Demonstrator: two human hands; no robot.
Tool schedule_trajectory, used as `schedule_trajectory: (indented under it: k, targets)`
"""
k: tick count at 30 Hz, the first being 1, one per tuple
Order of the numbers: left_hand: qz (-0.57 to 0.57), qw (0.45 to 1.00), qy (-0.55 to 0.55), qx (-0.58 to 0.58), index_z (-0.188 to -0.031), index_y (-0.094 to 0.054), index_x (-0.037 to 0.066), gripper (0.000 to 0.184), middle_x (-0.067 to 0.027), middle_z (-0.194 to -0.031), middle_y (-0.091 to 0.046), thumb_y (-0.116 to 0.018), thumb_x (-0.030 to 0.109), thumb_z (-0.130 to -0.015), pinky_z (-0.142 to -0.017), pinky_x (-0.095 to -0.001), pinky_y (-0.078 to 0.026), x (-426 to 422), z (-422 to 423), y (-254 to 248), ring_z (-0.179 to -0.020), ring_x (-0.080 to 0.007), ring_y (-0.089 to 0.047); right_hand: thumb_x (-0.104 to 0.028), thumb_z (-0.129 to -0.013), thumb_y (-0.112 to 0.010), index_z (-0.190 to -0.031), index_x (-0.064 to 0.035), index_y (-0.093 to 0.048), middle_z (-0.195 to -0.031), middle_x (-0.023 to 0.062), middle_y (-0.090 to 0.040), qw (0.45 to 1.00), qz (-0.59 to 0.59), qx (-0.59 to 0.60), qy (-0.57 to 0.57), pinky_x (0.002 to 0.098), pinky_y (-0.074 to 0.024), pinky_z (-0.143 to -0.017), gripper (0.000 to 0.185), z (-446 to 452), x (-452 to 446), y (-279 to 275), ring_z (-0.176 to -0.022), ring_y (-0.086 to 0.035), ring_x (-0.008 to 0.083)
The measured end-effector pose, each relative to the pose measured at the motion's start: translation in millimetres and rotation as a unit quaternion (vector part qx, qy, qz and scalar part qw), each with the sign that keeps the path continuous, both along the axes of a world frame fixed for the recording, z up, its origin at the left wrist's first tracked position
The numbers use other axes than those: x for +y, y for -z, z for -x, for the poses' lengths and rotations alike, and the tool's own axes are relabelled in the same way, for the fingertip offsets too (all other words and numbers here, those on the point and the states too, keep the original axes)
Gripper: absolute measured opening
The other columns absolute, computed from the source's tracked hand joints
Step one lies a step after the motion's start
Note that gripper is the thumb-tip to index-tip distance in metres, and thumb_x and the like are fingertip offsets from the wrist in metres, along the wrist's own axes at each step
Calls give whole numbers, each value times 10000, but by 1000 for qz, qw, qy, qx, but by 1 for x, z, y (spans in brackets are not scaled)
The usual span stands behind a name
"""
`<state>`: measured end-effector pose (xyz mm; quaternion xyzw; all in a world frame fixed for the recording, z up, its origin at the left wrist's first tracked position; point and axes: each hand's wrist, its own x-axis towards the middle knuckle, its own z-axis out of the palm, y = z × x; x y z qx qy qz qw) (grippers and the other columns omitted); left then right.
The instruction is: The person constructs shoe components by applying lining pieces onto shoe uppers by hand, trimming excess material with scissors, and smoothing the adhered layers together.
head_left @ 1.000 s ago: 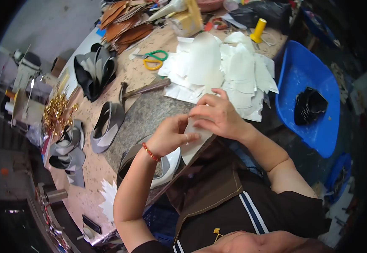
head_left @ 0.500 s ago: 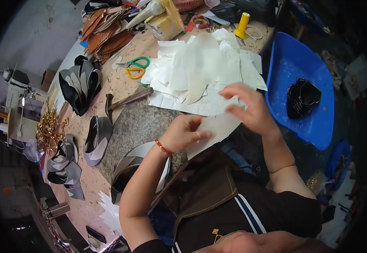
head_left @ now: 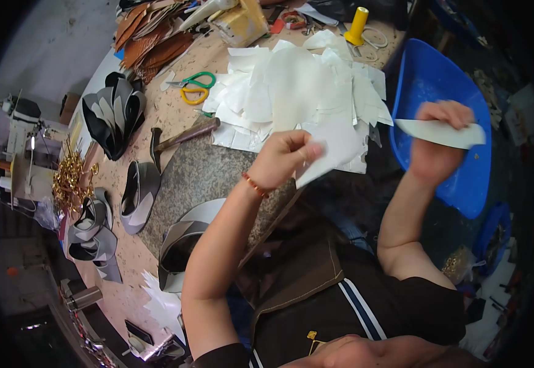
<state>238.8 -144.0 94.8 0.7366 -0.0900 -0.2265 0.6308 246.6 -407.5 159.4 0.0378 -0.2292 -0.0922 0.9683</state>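
Observation:
My left hand point(head_left: 284, 161), with a beaded bracelet at its wrist, pinches a thin white sheet point(head_left: 339, 146) between thumb and fingers. That sheet overlaps the near edge of a loose pile of white cut pieces point(head_left: 301, 80) on the bench. Off to the right, my right hand point(head_left: 442, 147) is closed around a second, curved white piece point(head_left: 442, 133). It is held in the air over the blue basin point(head_left: 457, 76), and the fingers are slightly blurred. The dark bundle seen in the basin before is hidden behind this hand.
Left of the pile lie green-and-yellow-handled scissors point(head_left: 194, 86) and a hammer point(head_left: 184, 135) beside a stone slab point(head_left: 202, 175). Grey shoe uppers point(head_left: 139, 196) stand on the left, with brown leather pieces point(head_left: 150, 46) at the back. A yellow cone point(head_left: 357, 26) stands behind the pile.
My right hand has moved right, away from the sheet, and now carries a separate white piece over the basin. My left hand has shifted up and right with its sheet.

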Motion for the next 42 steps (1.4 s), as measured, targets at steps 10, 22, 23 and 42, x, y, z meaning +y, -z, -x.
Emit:
schedule_trajectory:
  k: [10,22,23,42]
  targets:
    - [-541,745,-86,-381,-1330,-440,-36,673,-167,-1112,-601,-706,321,-825,-780,-392,-504,27,20,-30,-955,-313,-602,-155,-991,-436,-957,-13,-551,-688,-36,-439,775,622,98,52,204,-288,-522,185,12,25,73,-575,-361,35]
    - [-684,715,-30,-140,-924,-624,57,197,-69,-802,-609,-592,80,-730,-613,-370,-499,124,286,-67,-699,-236,-616,-73,-995,-472,-1181,8,-569,-1075,22,-616,724,682,50,-93,227,-427,-863,225,2,97,94,-972,-560,89]
    - [-582,769,-108,-241,-920,-614,55,229,-50,-800,-605,-622,36,-692,-619,-346,-480,132,289,-77,-681,-253,-584,-76,-1004,-467,-1180,7,-568,-1072,22,-618,760,642,76,-68,226,-432,-857,219,0,109,94,-966,-564,89]
    - [-313,751,-572,-103,-1264,-537,24,403,-142,-1058,-652,-612,-10,-869,-858,-289,-481,136,328,10,-959,-194,-634,-102,-902,-550,-1112,-2,-493,-884,251,-653,508,791,-269,-208,425,-505,-733,239,141,249,75,-834,-644,435]
